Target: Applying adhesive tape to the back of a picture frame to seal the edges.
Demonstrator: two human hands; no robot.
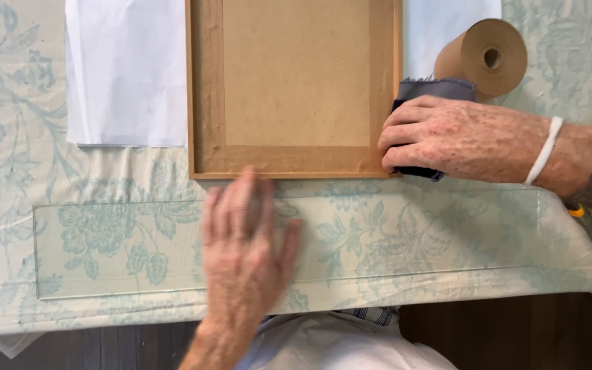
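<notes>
A wooden picture frame (207,89) lies face down with a brown backing board, its edges taped in brown paper. My right hand (447,140) presses a dark blue cloth (433,89) against the frame's lower right corner. My left hand (244,240) lies flat, fingers spread, on a clear glass pane (447,233) that rests on the table just in front of the frame. Its fingertips almost reach the frame's near edge.
A roll of brown paper tape (488,55) lies behind my right hand. White paper sheets (125,68) lie left of the frame and behind it. A yellow-handled tool (587,220) pokes out under my right forearm. The floral tablecloth (8,137) covers the table to its near edge.
</notes>
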